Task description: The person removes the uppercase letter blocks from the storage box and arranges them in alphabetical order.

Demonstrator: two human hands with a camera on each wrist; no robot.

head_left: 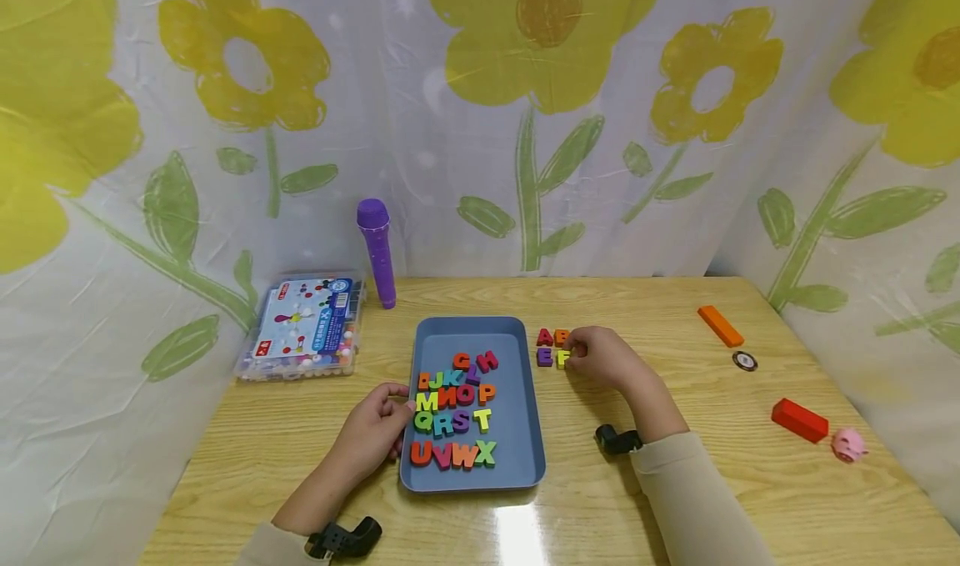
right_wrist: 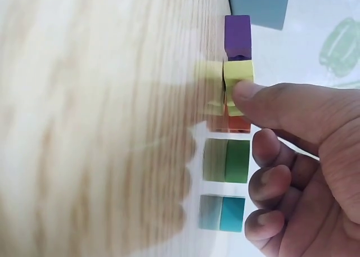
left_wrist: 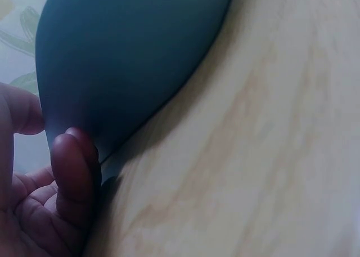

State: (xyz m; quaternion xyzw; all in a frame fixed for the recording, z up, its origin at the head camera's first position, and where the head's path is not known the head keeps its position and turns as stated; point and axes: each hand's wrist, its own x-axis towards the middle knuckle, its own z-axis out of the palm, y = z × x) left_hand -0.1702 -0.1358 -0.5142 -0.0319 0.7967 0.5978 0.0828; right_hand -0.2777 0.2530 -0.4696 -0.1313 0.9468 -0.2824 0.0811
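Note:
A blue-grey tray (head_left: 504,466) lies on the table with rows of colorful letter blocks, such as the orange U (head_left: 422,453) and green X (head_left: 485,453). At the tray's left side, my left hand (head_left: 369,433) grips its edge; the wall (left_wrist: 129,60) fills much of the left wrist view. Right of the tray, my right hand (head_left: 606,358) pinches the yellow letter F (right_wrist: 238,71), thumb on its face. Close by stand a red A (head_left: 545,337), an orange B (head_left: 561,338) and a purple E (head_left: 545,357). Green (right_wrist: 237,161) and teal blocks (right_wrist: 232,214) show beside my fingers, hidden in the head view.
At the back left are a clear plastic case (head_left: 300,324) and an upright purple microphone (head_left: 378,253). To the right lie an orange block (head_left: 720,326), a round chip (head_left: 745,361), a red block (head_left: 799,420) and a pink pig head (head_left: 849,445). A flowered curtain (head_left: 360,74) hangs behind.

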